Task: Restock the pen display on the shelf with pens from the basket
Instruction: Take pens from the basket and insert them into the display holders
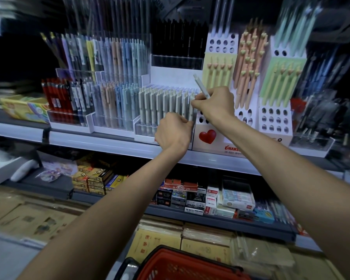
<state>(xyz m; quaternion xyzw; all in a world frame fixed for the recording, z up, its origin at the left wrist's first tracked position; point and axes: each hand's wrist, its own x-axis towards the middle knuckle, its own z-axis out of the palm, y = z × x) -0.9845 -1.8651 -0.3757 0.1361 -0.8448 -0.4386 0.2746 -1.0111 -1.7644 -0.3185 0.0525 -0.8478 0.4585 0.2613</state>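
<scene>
Head view: clear display tray [143,128] on the shelf [109,142], packed with upright grey-white pens [162,104]. Right hand [214,106] curled round a spare pen [200,85], tilted, above the row's right end. Left hand [174,132] pinching the grey-white pens there, lower down. Red basket [170,265] below, contents hidden.

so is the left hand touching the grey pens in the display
Touching. Head view: the left hand pinches the last of the grey pens at the row's right end.

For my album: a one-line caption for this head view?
Left hand and right hand at the grey pen display, the right gripping a spare pen; red basket below.
</scene>
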